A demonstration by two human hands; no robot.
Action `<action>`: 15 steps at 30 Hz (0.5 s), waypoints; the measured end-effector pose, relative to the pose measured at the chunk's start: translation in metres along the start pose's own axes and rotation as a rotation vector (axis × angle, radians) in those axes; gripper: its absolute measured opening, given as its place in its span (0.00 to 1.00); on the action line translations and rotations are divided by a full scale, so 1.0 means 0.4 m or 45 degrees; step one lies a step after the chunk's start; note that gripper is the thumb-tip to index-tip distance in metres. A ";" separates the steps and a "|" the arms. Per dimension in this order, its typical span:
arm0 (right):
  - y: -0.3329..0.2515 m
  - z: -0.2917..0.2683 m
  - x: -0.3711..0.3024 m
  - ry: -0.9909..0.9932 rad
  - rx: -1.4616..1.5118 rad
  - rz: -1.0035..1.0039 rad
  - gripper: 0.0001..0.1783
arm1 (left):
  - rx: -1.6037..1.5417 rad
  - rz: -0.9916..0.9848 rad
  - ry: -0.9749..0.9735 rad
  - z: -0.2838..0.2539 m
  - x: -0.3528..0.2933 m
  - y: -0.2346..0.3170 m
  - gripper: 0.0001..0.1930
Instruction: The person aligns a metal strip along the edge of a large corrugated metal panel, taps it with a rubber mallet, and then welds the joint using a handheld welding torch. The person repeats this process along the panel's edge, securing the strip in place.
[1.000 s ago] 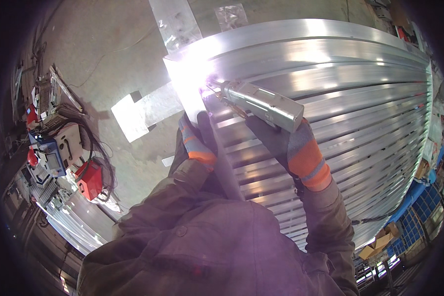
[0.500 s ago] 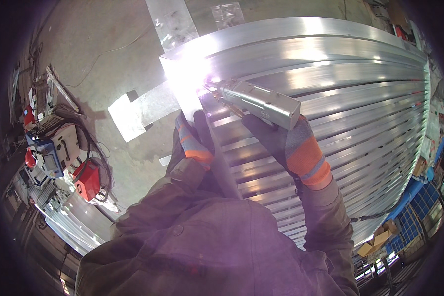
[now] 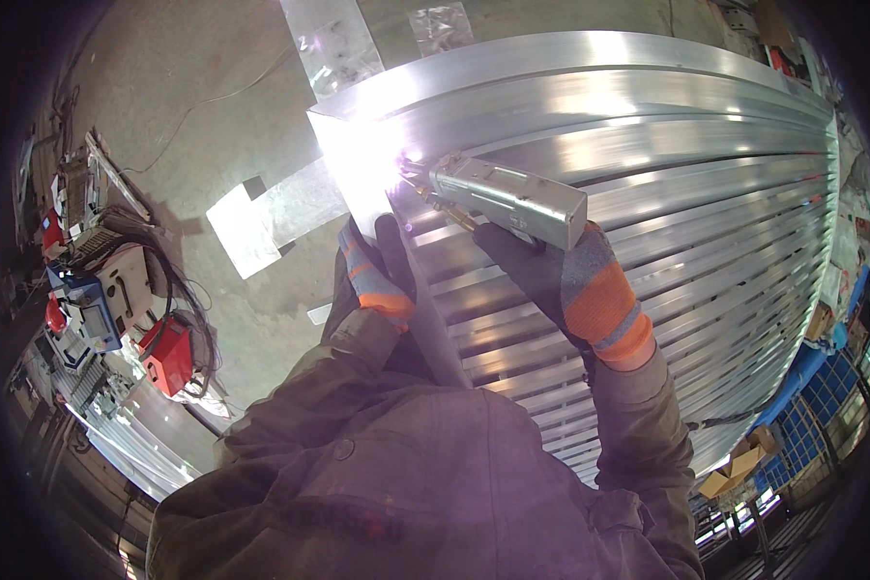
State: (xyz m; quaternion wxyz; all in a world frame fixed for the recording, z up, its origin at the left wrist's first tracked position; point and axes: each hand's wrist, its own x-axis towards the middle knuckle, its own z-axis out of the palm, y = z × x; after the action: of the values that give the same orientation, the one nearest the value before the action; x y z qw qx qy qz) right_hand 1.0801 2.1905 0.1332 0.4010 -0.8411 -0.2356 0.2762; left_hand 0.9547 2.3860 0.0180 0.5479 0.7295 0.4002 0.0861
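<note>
My right hand [image 3: 575, 285], in a grey and orange work glove, is closed round a boxy silver welding gun [image 3: 512, 200]. The gun's nozzle points left at the top left corner of a slatted aluminium panel [image 3: 638, 227]. A white glare covers that corner and hides the nozzle's tip and the joint. My left hand [image 3: 375, 269], gloved alike, grips the panel's left side bar [image 3: 430, 324] just below the glare. Its thumb lies over the bar; some fingers are hidden behind it. A thin brass-coloured tube [image 3: 447, 209] runs below the gun's nozzle.
Flat metal strips [image 3: 295, 208] lie on the concrete floor beside and beyond the panel. To the left stand a red box [image 3: 166, 353] and a blue and white machine [image 3: 95, 314] with dark cables. A cardboard box [image 3: 732, 474] and blue mesh [image 3: 804, 425] are at the lower right.
The view has shifted slightly, so the panel and hands appear a little further left. Both hands keep their holds, and the glare stays at the panel's corner.
</note>
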 end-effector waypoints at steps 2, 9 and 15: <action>0.001 -0.002 0.000 0.003 -0.078 -0.042 0.18 | -0.046 -0.018 0.029 0.007 -0.002 0.007 0.28; -0.006 -0.011 0.004 0.001 -0.096 -0.082 0.19 | -0.060 -0.038 -0.034 -0.009 0.005 0.019 0.30; -0.034 -0.038 0.021 -0.035 -0.092 -0.098 0.18 | -0.096 -0.017 -0.038 -0.008 0.002 0.002 0.32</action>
State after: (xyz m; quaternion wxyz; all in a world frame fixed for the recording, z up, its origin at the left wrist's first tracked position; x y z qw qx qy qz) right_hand 1.0940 2.1953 0.1497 0.3775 -0.8415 -0.2829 0.2634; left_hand 0.9537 2.3888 0.0197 0.5815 0.7068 0.3935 0.0866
